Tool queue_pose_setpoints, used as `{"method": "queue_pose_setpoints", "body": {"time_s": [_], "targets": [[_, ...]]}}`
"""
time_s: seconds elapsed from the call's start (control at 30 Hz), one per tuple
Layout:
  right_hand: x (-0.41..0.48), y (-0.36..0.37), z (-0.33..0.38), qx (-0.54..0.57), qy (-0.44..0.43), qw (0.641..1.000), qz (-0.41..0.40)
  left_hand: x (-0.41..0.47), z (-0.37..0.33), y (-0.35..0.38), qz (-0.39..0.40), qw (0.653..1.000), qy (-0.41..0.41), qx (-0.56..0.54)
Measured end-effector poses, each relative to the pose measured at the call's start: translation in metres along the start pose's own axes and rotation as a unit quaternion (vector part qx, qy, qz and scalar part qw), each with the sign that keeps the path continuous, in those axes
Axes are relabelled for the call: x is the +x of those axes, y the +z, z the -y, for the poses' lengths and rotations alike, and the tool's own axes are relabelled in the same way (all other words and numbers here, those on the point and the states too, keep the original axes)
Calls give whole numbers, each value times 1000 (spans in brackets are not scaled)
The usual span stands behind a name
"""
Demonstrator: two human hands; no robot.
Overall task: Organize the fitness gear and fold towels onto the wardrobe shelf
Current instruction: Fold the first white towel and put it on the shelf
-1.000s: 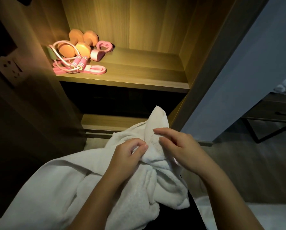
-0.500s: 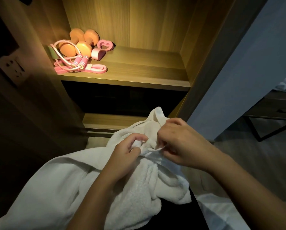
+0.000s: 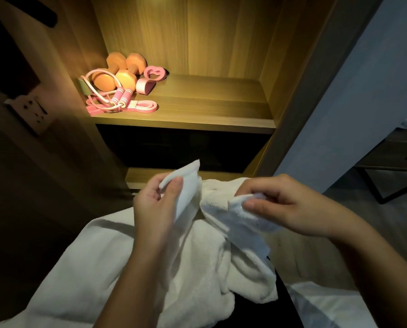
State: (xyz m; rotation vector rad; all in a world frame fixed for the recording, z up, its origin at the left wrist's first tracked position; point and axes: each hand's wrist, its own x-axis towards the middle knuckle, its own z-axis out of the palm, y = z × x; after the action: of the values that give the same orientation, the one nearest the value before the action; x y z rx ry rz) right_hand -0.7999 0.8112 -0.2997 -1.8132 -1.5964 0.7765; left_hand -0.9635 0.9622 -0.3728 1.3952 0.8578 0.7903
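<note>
A wall socket [image 3: 33, 110] sits on the dark panel at far left. The fitness gear is gathered in the left rear corner of the lit wardrobe shelf [image 3: 209, 110]. There are two orange dumbbells [image 3: 117, 74], with a pink jump rope [image 3: 108, 98] looped over and in front of them. A flat pink band [image 3: 143, 106] lies near the shelf's front edge, and a pink heart-shaped ring [image 3: 154, 73] sits just right of the dumbbells.

Lower down, in front of the wardrobe, the left grip [image 3: 155, 204] pinches one corner of the white towel [image 3: 197, 268] between thumb and fingers, and the corner stands up above the thumb. The towel hangs crumpled between the forearms and spreads toward the lower left. The right grip [image 3: 280, 207] holds another edge of the same towel, thumb on top and fingers curled beneath, with a slack fold between the two grips. At far right a dark desk [image 3: 394, 159] stands on the floor.
</note>
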Motion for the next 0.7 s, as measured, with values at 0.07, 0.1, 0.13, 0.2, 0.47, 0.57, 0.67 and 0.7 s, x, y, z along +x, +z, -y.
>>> {"method": "queue_pose_setpoints", "body": {"time_s": [0.07,0.1,0.13,0.2,0.47,0.57,0.67,0.7], "targets": [[0,-7,13,108,-47,993,-18,2,-14,3,34,999,36,-19],[2,-8,17,137,-61,988,-24,2,-21,7,67,996,50,-24],[5,-7,18,151,-64,986,-33,2,-27,10,101,993,57,-25],[13,-3,16,157,-42,985,-59,0,-32,18,148,987,45,-35],[13,38,9,214,25,976,-23,-15,-10,21,153,987,-45,-35],[6,43,14,271,29,960,61,-18,-8,16,175,983,-45,-23],[9,47,16,313,42,949,-8,-17,-10,14,195,980,-35,-24],[11,48,15,297,48,952,-49,-16,-12,15,198,980,-28,-16]]}}
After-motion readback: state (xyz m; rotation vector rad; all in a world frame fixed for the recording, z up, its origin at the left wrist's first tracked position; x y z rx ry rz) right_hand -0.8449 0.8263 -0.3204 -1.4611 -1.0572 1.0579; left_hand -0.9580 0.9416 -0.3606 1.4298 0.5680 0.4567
